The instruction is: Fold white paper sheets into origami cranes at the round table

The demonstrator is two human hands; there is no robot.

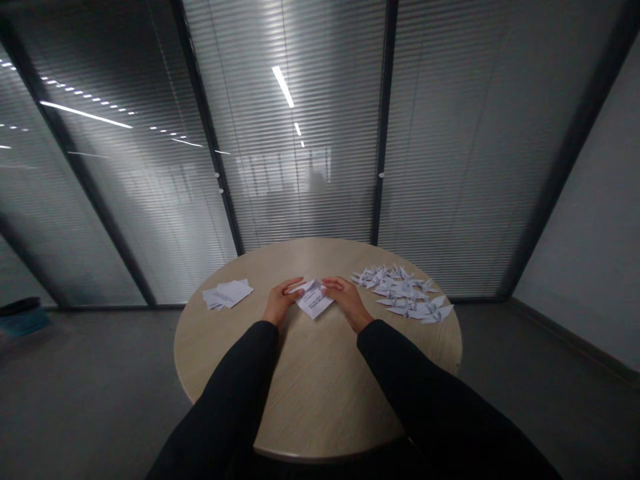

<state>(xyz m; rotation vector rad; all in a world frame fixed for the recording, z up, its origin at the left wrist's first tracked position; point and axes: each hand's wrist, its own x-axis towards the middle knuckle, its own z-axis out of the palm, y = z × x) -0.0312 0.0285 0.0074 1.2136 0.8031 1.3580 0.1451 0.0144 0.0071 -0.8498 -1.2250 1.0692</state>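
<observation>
A printed sheet of white paper (pixel 314 301) lies between my two hands at the middle of the table, one corner pointing toward me. My left hand (pixel 283 300) grips its left corner, thumb on top and fingers curled behind. At the right corner, my right hand (pixel 345 298) pinches the paper in the same way. To the right sits a spread of folded paper cranes (pixel 407 291), several rows of them. Left of my hands rests a loose stack of printed paper sheets (pixel 228 294).
The round wooden table (pixel 320 387) stands before a glass partition with blinds (pixel 310 207). A bin with a blue lower part (pixel 24 317) is on the floor at far left. A plain wall (pixel 585 267) rises on the right.
</observation>
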